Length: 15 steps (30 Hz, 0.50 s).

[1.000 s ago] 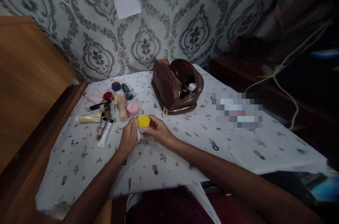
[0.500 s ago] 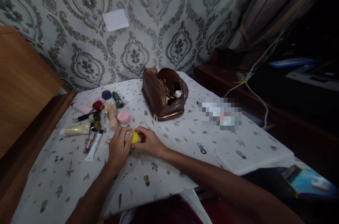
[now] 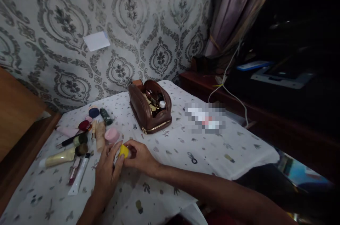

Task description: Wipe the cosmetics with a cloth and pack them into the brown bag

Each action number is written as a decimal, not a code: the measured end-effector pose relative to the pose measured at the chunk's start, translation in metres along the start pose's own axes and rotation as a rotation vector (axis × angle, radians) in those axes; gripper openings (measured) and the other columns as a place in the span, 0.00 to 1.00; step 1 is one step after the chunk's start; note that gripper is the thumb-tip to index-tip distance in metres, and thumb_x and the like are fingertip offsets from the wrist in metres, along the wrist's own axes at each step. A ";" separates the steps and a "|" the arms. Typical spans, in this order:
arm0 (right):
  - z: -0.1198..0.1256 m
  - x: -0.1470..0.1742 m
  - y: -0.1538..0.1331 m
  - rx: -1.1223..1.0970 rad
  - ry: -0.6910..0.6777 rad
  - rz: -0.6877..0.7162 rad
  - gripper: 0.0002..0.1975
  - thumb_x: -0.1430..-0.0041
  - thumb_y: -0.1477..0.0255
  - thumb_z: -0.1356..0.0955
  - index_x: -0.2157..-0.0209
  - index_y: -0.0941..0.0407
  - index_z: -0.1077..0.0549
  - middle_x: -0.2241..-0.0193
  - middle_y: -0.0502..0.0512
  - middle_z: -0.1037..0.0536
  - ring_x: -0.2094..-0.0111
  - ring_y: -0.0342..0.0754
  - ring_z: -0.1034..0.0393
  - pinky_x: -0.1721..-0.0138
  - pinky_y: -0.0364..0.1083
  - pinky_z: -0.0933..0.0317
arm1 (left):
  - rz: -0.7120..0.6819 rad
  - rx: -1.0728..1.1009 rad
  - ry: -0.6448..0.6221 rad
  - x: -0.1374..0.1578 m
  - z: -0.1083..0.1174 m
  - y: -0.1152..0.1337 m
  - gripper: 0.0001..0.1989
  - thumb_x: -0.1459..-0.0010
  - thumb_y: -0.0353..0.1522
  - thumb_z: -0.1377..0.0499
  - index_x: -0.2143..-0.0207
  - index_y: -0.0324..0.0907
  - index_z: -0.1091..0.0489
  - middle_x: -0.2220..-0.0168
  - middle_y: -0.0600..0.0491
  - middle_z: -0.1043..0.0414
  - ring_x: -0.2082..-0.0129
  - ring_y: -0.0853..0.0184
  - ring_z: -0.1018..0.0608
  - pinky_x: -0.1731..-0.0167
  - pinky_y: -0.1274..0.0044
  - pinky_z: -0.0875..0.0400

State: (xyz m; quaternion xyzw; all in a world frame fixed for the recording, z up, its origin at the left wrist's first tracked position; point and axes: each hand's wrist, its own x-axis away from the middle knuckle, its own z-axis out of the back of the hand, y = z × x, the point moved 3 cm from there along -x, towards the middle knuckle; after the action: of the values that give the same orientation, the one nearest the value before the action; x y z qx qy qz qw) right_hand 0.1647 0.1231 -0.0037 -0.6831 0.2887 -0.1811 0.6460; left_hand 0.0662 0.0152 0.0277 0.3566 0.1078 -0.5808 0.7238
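Note:
Both my hands meet over the patterned tablecloth [image 3: 212, 147] on a small jar with a yellow lid [image 3: 123, 151]. My left hand [image 3: 106, 173] cups the jar from the left, fingers curled against it. From the right, my right hand [image 3: 140, 157] grips the yellow lid with thumb and fingers. Most of the jar's pale body is hidden between my palms. Just beyond my fingers lies a round pink jar [image 3: 111, 134].
Several cosmetics lie at the left: a cream tube [image 3: 60, 157], a white tube [image 3: 78, 179], a brush [image 3: 70, 140], a dark blue jar [image 3: 94, 112] and a green bottle [image 3: 106, 116]. A brown pouch [image 3: 148, 110] stands open behind. White cables [image 3: 228, 94] hang at the right; a wooden cabinet [image 3: 16, 111] stands left.
The view has swung right and up, so everything has shifted left and down in the picture. Both hands stay on the yellow-lidded jar, which has tilted so less of the lid shows.

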 end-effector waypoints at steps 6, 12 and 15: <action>0.026 0.006 -0.022 0.162 -0.036 0.089 0.18 0.56 0.75 0.26 0.60 0.55 0.26 0.74 0.44 0.30 0.73 0.41 0.38 0.73 0.40 0.43 | 0.032 0.138 -0.229 -0.026 -0.003 0.016 0.19 0.36 0.41 0.47 0.47 0.46 0.29 0.51 0.47 0.24 0.48 0.55 0.24 0.53 0.67 0.24; 0.080 0.011 -0.058 0.424 -0.032 0.417 0.14 0.42 0.71 0.31 0.54 0.57 0.26 0.58 0.57 0.24 0.66 0.45 0.28 0.62 0.45 0.32 | 0.073 0.142 -0.267 -0.057 0.003 0.033 0.18 0.39 0.44 0.44 0.52 0.47 0.26 0.52 0.48 0.23 0.47 0.54 0.24 0.52 0.66 0.26; 0.119 0.000 -0.091 0.574 0.107 0.624 0.10 0.36 0.75 0.37 0.58 0.56 0.25 0.60 0.58 0.23 0.59 0.48 0.28 0.58 0.48 0.32 | 0.103 0.142 -0.243 -0.076 0.009 0.039 0.19 0.40 0.46 0.44 0.52 0.49 0.25 0.52 0.50 0.23 0.48 0.54 0.24 0.50 0.64 0.27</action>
State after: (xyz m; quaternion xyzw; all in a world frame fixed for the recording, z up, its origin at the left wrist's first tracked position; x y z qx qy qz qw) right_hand 0.2534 0.2153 0.0741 -0.3451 0.4523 -0.0851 0.8180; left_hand 0.0769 0.0700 0.0925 0.3388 -0.0405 -0.5879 0.7334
